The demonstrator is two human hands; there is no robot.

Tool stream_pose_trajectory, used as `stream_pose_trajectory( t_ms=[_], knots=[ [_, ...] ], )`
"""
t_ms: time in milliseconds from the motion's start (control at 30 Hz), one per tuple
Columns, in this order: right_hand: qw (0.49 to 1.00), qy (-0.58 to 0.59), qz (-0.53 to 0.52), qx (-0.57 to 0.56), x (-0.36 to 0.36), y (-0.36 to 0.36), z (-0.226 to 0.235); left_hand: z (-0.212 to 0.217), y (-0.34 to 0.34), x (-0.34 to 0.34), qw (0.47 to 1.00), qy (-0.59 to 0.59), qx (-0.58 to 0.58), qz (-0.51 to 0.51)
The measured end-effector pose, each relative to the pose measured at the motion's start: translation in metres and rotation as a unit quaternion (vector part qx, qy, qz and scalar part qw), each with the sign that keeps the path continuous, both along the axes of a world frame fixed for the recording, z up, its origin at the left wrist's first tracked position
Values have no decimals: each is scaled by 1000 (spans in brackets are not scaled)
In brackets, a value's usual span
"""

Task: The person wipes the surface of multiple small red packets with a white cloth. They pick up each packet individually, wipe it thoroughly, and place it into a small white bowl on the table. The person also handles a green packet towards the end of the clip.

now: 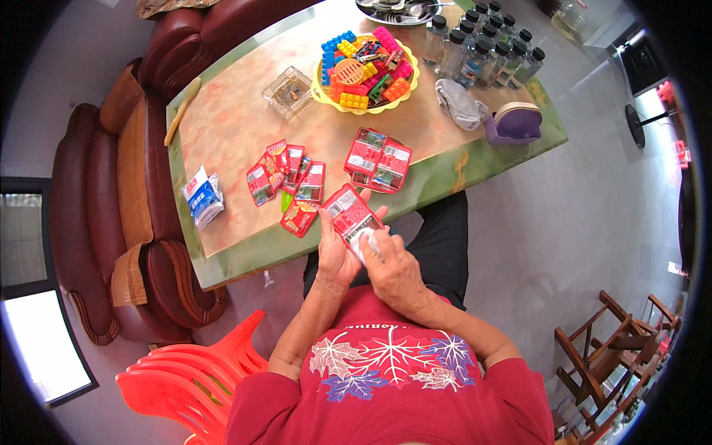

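Note:
My left hand [336, 256] grips a flat red packet [348, 209] in front of my body, just over the near table edge. Pinched in the fingers of my right hand [398, 273], a crumpled white tissue [363, 242] presses against the packet's lower end. Straight beyond, more red packets [380, 157] are gathered in a neat pile. Several loose red packets [261, 180] overlap on the table to the left, with something bright green partly showing beneath them. Farther left lies a blue-and-white soft pack [203, 199].
On the marble-look table [237, 256] stand a yellow basket [317, 92] of toy bricks, a glass ashtray [288, 92], dark-capped bottles [489, 55], a grey cloth [458, 104] and a purple holder [513, 127]. Red plastic chairs [185, 378] sit behind left; a brown sofa [104, 215] flanks the table.

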State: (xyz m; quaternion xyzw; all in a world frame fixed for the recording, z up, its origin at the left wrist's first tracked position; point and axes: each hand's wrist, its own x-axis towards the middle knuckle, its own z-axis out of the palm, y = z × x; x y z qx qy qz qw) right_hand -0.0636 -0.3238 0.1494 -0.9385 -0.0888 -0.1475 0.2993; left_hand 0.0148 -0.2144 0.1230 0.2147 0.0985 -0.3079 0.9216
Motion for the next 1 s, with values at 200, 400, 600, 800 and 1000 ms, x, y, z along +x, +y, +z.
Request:
stream_pose_trajectory(
  t_ms=[200, 400, 600, 800, 1000],
  knots=[
    [999, -53, -6, -7, 27, -5, 4, 8, -6, -10, 997, -33, 22, -69],
    [994, -63, -93, 7, 62, -1, -5, 21, -13, -10, 998, 33, 61, 3],
    [992, -114, 22, 44, 50, 6, -6, 18, -4, -4, 992, -82, 13, -91],
    [994, -76, -73, 7, 62, 3, 2, 19, -18, -8, 990, 22, 135, 26],
    [994, -73, 51, 61, 21, 1, -2, 20, 1, 4, 998, -35, 47, 1]
  ],
)
